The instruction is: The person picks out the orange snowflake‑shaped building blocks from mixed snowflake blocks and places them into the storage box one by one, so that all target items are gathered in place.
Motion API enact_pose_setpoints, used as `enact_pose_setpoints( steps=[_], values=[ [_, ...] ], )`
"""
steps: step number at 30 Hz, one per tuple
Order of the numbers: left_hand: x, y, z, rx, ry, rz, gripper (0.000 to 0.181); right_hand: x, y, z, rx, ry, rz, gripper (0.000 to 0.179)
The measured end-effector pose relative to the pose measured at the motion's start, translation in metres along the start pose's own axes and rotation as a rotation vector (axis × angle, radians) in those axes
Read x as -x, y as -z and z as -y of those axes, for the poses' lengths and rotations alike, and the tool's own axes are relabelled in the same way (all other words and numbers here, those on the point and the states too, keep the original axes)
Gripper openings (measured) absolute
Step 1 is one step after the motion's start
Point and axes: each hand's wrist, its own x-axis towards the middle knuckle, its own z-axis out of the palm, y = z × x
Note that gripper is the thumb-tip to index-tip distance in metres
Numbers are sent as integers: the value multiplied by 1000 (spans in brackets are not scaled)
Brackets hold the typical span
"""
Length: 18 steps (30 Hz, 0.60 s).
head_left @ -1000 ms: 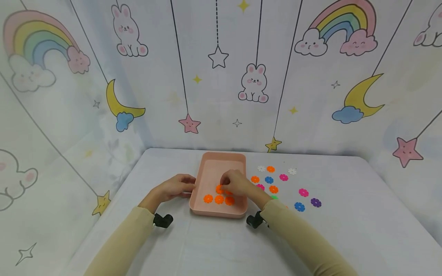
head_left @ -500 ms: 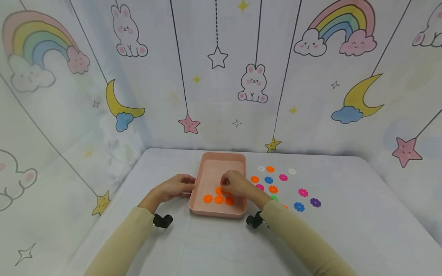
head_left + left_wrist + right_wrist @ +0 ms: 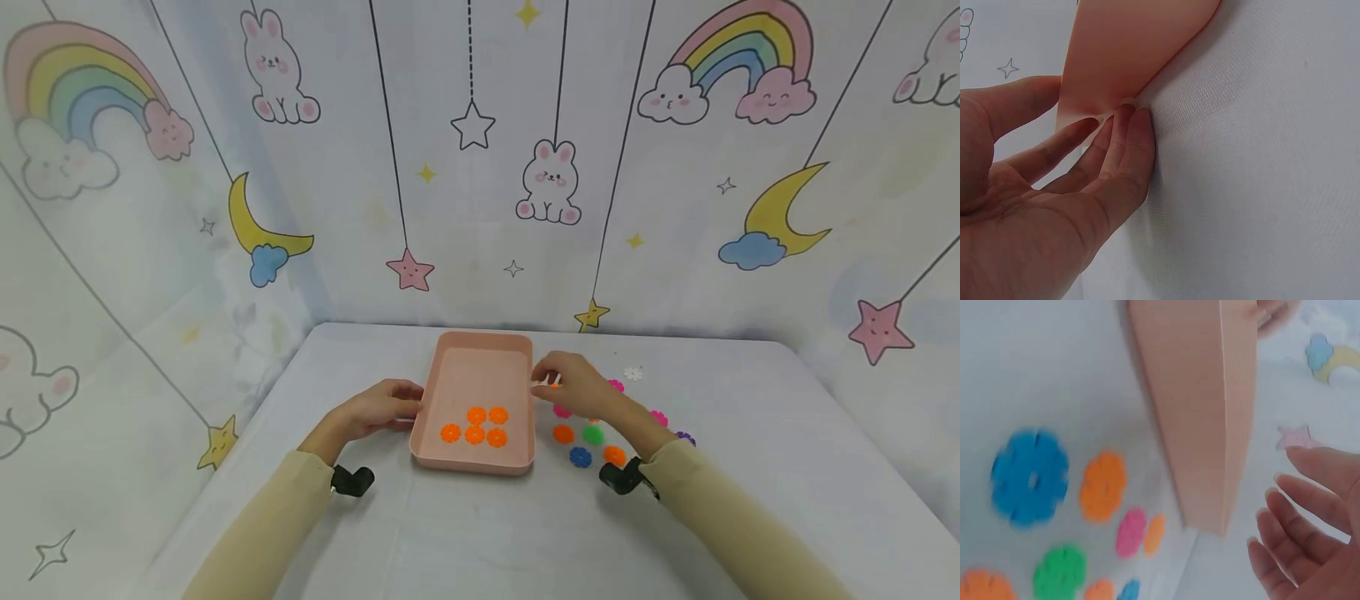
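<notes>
A peach-pink rectangular tray (image 3: 483, 362) lies on the white table. Several orange flower-shaped snowflake discs (image 3: 475, 434) sit inside, in two rows toward its near end. My left hand (image 3: 375, 410) holds the tray's left side; in the left wrist view the thumb reaches over the rim and the other fingertips touch the outer wall (image 3: 1135, 44). Just beyond the right rim hovers my right hand (image 3: 577, 387), above loose discs. Its fingers (image 3: 1300, 522) are loosely bent and spread in the right wrist view, with nothing seen between them. It partly hides an orange disc (image 3: 556, 385).
Right of the tray lie loose discs: blue (image 3: 581, 457), green (image 3: 593, 435), orange (image 3: 563, 434), pink (image 3: 562, 411), white (image 3: 633, 374) and purple (image 3: 686, 438), some partly covered by the right arm. A cartoon-printed curtain (image 3: 480, 233) stands behind the table.
My right hand has left the tray's inside and moved right, past the rim. The back-row orange discs it partly covered are now fully visible. My left hand and the tray have stayed in place.
</notes>
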Motion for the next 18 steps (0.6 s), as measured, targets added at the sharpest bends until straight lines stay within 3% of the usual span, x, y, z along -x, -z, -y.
enact_pose_setpoints(
  steps=[5, 10, 18],
  values=[
    [0, 0, 2, 14, 8, -16, 45, 9, 20, -26, 16, -34, -28, 21],
    [0, 2, 2, 14, 1, -9, 46, 5, 33, -55, 26, -97, -64, 24],
    [2, 3, -1, 25, -16, 24, 49, -7, 37, -86, 0, -294, -70, 31]
  ],
)
